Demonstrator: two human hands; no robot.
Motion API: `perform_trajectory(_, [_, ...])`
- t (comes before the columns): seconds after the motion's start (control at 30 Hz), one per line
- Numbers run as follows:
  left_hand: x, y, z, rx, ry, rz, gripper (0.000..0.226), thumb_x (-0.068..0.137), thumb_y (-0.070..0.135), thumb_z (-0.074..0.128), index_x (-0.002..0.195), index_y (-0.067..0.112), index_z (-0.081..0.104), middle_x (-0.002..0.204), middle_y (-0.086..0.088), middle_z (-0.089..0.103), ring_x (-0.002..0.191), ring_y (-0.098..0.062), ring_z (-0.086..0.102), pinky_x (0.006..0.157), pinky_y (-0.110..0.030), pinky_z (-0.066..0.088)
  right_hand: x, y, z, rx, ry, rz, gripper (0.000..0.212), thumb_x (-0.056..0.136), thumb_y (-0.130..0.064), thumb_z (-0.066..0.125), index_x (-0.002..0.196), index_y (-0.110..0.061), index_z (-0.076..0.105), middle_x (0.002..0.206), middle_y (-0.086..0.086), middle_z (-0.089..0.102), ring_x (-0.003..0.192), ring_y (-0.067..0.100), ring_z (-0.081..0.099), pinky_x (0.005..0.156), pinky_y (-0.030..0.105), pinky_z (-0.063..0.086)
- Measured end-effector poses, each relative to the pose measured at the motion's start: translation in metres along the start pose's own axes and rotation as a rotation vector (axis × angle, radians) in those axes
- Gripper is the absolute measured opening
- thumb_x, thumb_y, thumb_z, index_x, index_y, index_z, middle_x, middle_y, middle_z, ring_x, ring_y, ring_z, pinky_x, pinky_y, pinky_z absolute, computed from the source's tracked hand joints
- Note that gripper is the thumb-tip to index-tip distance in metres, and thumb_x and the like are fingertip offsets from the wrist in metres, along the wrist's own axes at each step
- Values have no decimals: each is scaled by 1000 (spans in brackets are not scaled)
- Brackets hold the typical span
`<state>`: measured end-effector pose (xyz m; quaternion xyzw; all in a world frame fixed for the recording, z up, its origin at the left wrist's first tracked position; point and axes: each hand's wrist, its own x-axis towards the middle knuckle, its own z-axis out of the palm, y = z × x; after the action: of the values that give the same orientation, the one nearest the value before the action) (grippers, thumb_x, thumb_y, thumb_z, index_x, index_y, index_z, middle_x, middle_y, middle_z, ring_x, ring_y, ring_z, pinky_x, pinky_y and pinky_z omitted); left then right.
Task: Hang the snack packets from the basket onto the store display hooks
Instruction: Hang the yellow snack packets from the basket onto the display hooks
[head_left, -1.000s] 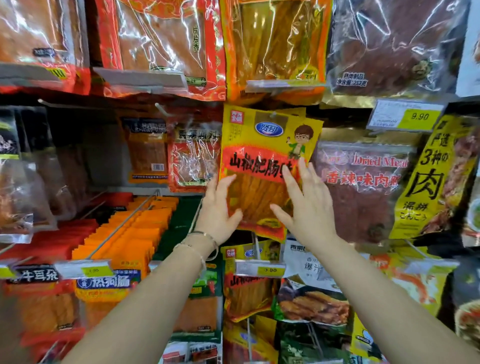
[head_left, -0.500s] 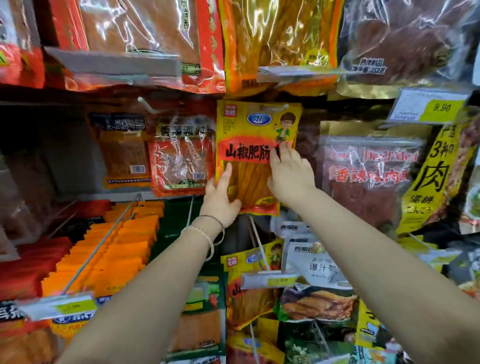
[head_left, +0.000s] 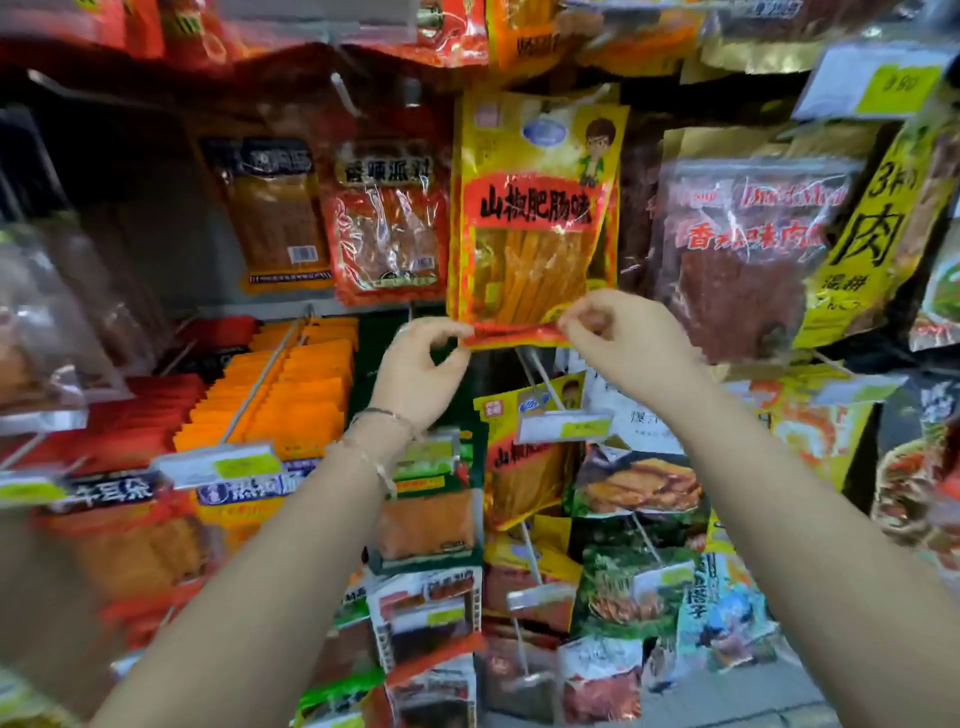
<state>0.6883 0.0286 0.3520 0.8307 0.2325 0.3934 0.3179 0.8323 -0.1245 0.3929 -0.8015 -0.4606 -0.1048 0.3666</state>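
A yellow snack packet (head_left: 535, 218) with a red label band and a cartoon figure hangs upright in the middle of the display, its top edge up under the row above. My left hand (head_left: 421, 371) pinches the packet's bottom left corner between thumb and forefinger. My right hand (head_left: 623, 348) pinches the bottom right corner the same way. Both hands are below the packet. The hook at the packet's top is hidden behind it. The basket is out of view.
A red packet (head_left: 387, 228) hangs close on the left and a dried meat packet (head_left: 743, 249) on the right. A bare peg (head_left: 345, 93) juts out upper left. Below, a hook with a price tag (head_left: 563, 428) holds more yellow packets. Orange packets (head_left: 291, 395) fill the lower left.
Both hands slid down from the packet's middle to its bottom edge and now pinch the corners. The packet hangs straighter, and the view has moved closer.
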Motion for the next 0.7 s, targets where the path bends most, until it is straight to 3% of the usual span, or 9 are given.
perform_trajectory(0.1, [-74,-7,-8,-167,-73,-74,21,89,3,55,100,20,62,92,8,61,79,9,58,78,-9,44,-67,13,21,141,-98,49,11,83,-41,62,74,-35,62,75,-10,67,71,8,60,66,27,46])
perform_trajectory(0.2, [-162,-35,-3,-136,-130,-226,19,89,-3,55,102,7,64,92,5,63,76,19,55,73,0,40,-145,32,55,295,-271,102,14,85,-31,66,76,-40,60,72,-8,64,69,7,59,68,20,44])
perform_trajectory(0.27, [-228,-53,1,-129,-107,-394,15,89,0,56,100,6,65,91,-3,64,73,12,55,71,-5,41,-202,47,78,350,-388,185,11,85,-21,67,86,-31,64,69,-10,58,62,1,52,61,10,37])
perform_trajectory(0.37, [-339,-73,4,-125,-146,-773,17,93,5,54,107,2,64,97,-16,65,75,-5,52,61,-3,38,-292,67,110,424,-592,356,5,88,-10,64,92,-13,64,70,-8,55,59,-4,48,60,10,37])
perform_trajectory(0.47, [-456,-77,9,-145,-212,-1152,19,94,5,51,109,0,61,96,-11,64,80,-15,55,58,-4,41,-384,80,129,422,-886,567,11,91,1,54,86,-7,58,65,3,53,48,-3,50,51,10,37])
perform_trajectory(0.53, [-529,-65,8,-198,-223,-1403,18,98,4,43,92,3,60,77,-3,60,59,-9,57,45,-9,40,-440,82,138,348,-1094,644,13,92,-1,52,83,-5,60,71,13,55,58,14,54,57,23,39])
perform_trajectory(0.6, [-592,-51,6,-147,-225,-1574,28,99,5,37,77,7,54,66,-5,58,46,-10,54,35,-12,35,-488,79,140,265,-1274,708,14,92,-9,52,80,-15,57,79,12,57,66,21,51,59,27,37])
perform_trajectory(0.7, [-665,-27,4,-163,-159,-1775,15,93,10,51,83,12,62,88,-6,59,74,-19,55,65,-21,42,-542,71,136,186,-1474,756,20,91,-9,48,71,-14,51,74,10,53,61,21,48,54,23,37])
